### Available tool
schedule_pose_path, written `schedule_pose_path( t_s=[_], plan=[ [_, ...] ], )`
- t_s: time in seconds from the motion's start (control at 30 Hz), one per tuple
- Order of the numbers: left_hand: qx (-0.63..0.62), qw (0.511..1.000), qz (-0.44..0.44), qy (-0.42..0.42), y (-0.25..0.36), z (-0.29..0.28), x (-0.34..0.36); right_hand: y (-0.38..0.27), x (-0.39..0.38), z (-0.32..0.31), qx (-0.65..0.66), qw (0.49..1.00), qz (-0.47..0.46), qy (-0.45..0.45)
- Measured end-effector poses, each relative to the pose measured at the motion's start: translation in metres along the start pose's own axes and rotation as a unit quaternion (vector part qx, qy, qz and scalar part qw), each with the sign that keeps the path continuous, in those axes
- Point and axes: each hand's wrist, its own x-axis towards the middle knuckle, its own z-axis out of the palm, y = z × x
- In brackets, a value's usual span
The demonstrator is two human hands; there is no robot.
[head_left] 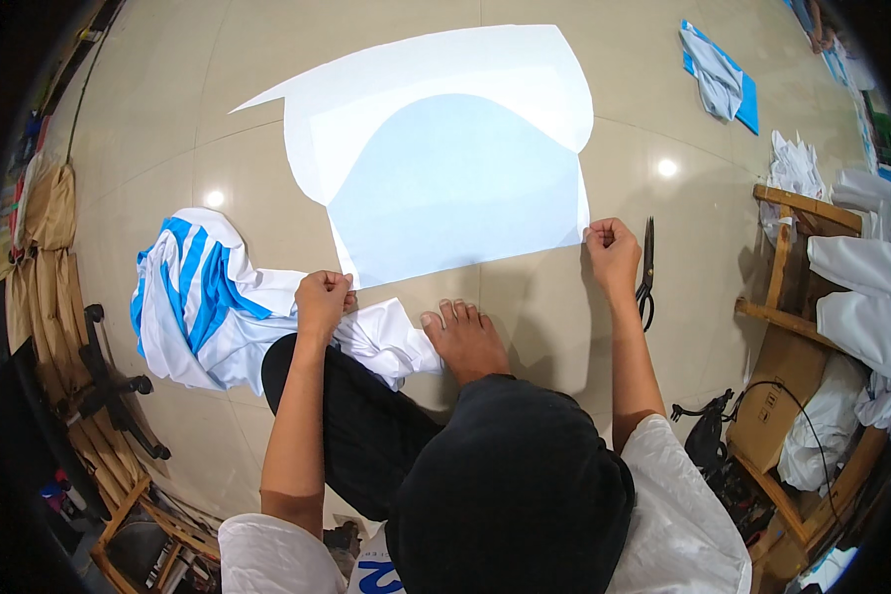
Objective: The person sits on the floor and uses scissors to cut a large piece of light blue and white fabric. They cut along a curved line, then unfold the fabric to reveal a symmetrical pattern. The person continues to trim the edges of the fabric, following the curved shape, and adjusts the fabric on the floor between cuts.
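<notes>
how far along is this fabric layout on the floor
Done: a white paper pattern lies spread on the tiled floor with a pale blue fabric piece over it. In hand: the left hand and right hand each pinch a near corner of the sheet. Left: the scissors lie untouched beside the right hand, and the blue-and-white striped cloth sits bunched, not spread.

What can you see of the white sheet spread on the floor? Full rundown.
The white sheet looks like thin paper or fabric, cut to an irregular outline with a pointed left corner and a curved top right. It lies flat on the tiled floor; its middle shows pale blue, apparently a second layer. The left hand and right hand pinch its near corners. Black scissors lie just right of it.
</notes>
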Motion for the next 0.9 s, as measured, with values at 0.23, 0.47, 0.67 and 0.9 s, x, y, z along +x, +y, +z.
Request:
schedule_pose_path(
  t_s=[0.23, 0.47, 0.67, 0.9],
  plan=[
    [0.069, 0.997, 0.031, 0.011, -0.001, 0.0, 0.002, 0.011, 0.006, -0.002, 0.048, 0.999, 0.02, -0.015],
    [0.086, 0.996, 0.037, 0.012, -0.003, 0.0, 0.003, 0.001, 0.001, -0.003, 0.007, 1.0, -0.001, -0.022],
    [0.086, 0.995, 0.043, 0.01, -0.006, -0.001, 0.004, 0.0, 0.0, 0.0, -0.012, 1.0, -0.023, -0.012],
    [0.1, 0.994, 0.037, 0.011, -0.004, -0.002, 0.002, 0.004, -0.004, -0.002, -0.025, 0.998, -0.051, -0.017]
  ],
)
